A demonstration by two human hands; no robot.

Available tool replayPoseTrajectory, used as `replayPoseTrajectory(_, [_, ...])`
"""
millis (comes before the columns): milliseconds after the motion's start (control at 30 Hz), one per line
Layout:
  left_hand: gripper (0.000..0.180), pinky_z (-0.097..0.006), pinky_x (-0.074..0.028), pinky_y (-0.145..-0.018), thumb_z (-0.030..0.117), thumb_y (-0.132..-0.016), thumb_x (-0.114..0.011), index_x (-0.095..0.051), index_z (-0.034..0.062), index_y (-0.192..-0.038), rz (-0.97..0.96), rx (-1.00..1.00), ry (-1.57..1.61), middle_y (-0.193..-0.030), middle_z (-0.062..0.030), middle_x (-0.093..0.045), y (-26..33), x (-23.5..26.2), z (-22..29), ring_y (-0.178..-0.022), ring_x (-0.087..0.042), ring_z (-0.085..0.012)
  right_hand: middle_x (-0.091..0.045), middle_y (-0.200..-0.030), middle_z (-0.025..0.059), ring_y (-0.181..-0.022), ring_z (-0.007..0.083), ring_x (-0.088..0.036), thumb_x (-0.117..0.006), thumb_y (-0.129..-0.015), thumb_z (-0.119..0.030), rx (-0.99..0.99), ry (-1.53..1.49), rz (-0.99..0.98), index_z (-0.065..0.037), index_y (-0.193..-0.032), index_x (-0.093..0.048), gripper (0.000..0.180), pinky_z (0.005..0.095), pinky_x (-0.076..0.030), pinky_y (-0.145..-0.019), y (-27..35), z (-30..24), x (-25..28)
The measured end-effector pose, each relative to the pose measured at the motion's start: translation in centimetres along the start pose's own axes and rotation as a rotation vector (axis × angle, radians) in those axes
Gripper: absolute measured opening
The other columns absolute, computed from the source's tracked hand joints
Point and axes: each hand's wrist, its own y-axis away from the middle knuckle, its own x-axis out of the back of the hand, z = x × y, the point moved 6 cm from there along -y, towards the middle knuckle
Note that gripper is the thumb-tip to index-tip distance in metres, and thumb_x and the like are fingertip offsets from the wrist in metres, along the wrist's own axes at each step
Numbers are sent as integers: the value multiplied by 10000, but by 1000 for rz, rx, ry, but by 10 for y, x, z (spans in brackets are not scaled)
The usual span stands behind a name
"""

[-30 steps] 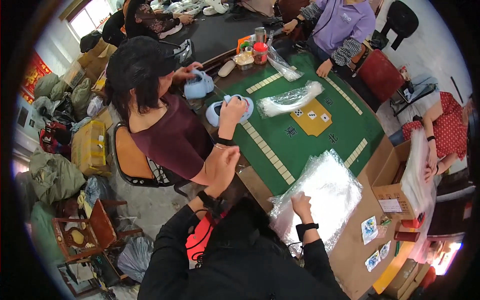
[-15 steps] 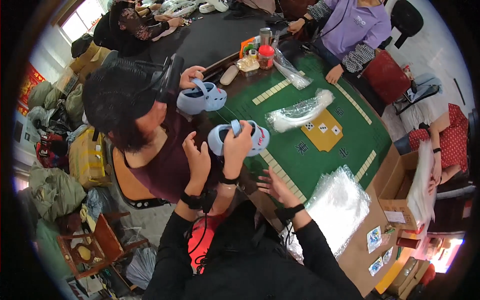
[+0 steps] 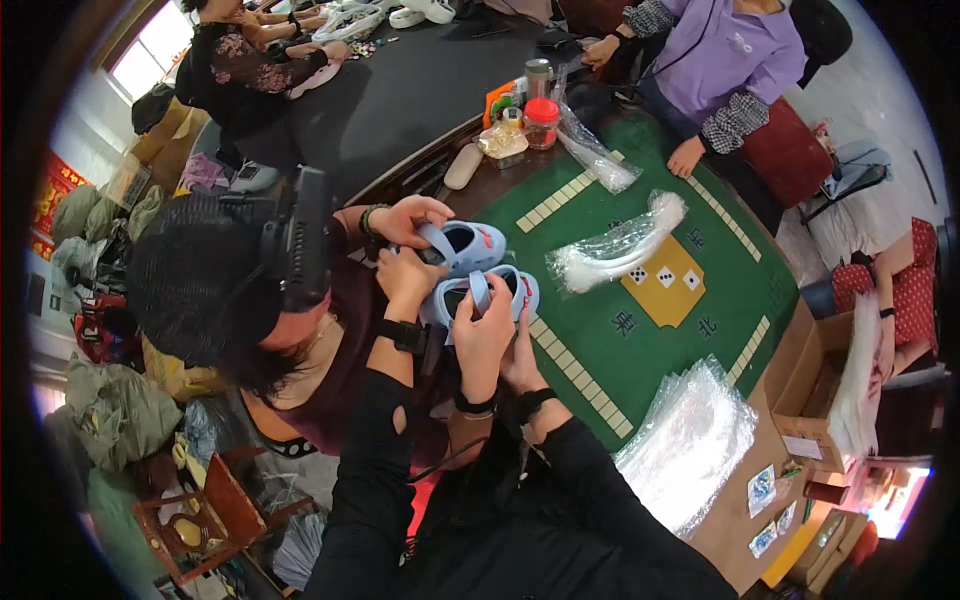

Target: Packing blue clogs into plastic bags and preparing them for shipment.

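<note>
Two pale-blue, strapped, foam-like clogs are held at the left edge of the green-topped counter; presumably light, pliant; grasp heel rims; left hand: fingers half-curled at upper heel, hold unclear; right hand: partly behind co-worker's hand, closure indeterminable.

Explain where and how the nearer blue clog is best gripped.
Probably by the rounded toe, from the right: the nearer blue clog points that way, and a co-worker's hand already occupies the area by its strap.
</note>
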Motion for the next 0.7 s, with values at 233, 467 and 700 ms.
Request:
replayPoseTrajectory(233, [749, -366, -464, -845, 468, -596, -747, -530, 60, -1185, -151, -408, 191, -1115, -149, -604, 24, -50, 64, -1032, -584, -261, -581, -1122, 116, -996, 236, -582, -381, -870, -616, 194, 189, 74, -31, -1215, -478, 686, 354, -473, -877, 7, -89, -4])
replayPoseTrajectory(467, [702, -301, -375, -912, 359, -708, -707, -441, 33, -1269, -631, -145, 1038, -1201, -105, -520, 99, -96, 90, -1107, -479, -195, -552, -1178, 102, -1064, 244, -551, -409, -910, -466, 529, 268, 169, -54, -1253, -436, 536, 392, -454, -927, 105, -165, 10])
replayPoseTrajectory(700, [487, -326, -432, -820, 429, -871, -501, -489, 92, -1222, -1337, 189, 1417, -1092, -27, -591, 166, -174, 87, -978, -561, -193, -564, -1165, 98, -1026, 237, -565, -412, -887, -506, 587, 224, 451, -51, -1257, -455, 588, 344, -477, -880, 149, -175, 42])
